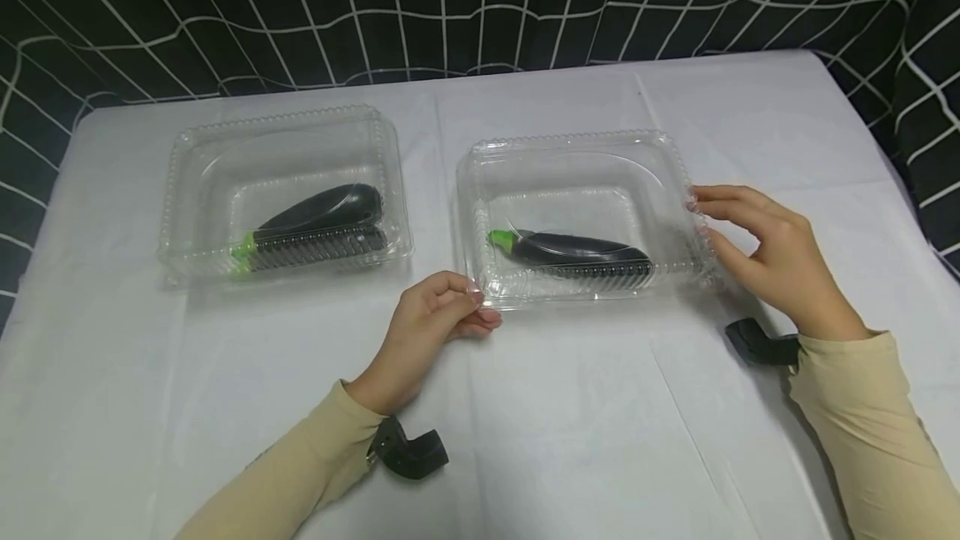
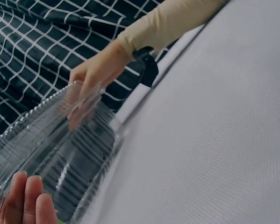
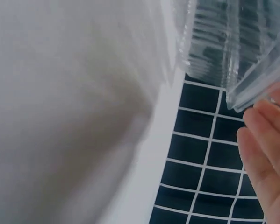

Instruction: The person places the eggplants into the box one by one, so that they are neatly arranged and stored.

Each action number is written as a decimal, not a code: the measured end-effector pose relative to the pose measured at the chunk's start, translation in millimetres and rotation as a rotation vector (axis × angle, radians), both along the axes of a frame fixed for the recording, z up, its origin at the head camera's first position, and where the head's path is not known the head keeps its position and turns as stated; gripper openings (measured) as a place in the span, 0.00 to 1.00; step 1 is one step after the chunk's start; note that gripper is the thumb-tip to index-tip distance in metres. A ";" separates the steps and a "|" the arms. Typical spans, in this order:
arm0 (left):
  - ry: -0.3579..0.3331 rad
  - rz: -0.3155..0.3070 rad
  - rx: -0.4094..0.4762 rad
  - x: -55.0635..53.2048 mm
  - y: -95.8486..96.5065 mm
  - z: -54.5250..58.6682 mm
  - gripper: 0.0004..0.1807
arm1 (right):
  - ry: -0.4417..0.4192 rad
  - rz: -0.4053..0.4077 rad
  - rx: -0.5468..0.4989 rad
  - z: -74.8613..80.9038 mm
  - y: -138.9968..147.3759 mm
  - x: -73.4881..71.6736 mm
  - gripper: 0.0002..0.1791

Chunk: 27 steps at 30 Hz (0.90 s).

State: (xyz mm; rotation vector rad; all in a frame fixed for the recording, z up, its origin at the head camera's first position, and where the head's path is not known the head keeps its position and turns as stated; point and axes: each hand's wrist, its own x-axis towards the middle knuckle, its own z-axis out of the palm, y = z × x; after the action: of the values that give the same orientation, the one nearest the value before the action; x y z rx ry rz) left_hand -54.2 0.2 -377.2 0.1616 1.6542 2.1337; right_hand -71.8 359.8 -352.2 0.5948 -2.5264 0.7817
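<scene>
A clear plastic clamshell container (image 1: 555, 207) stands on the right half of the table, its lid down. Inside lies a dark eggplant (image 1: 585, 250) with a bright green stem end. My left hand (image 1: 431, 319) pinches the rim at the container's near left corner between thumb and index finger. Along the right side, the fairly straight fingertips of my right hand (image 1: 765, 244) rest at the rim. The right wrist view shows these fingers (image 3: 263, 135) beside the container's corner. In the left wrist view, left-hand fingers (image 2: 25, 198) overlap the ridged plastic wall (image 2: 76, 163).
Another clear clamshell container (image 1: 217, 190) with a dark eggplant (image 1: 322, 211) inside stands on the left of the white-covered table (image 1: 570, 423). Black cloth with white grid lines (image 1: 480, 15) hangs behind the table. Each wrist wears a black camera mount (image 1: 411, 452).
</scene>
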 end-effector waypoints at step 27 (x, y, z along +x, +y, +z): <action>0.004 -0.152 -0.099 -4.0 -3.1 -0.6 0.15 | -0.529 -0.174 -0.329 -1.6 -3.2 39.2 0.06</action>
State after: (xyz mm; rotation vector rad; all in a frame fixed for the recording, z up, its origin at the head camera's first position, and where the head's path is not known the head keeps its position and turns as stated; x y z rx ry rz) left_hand -58.2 -3.0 -377.8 0.2537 1.6895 1.9362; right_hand -32.6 356.5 -353.8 0.0547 -2.7576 1.3968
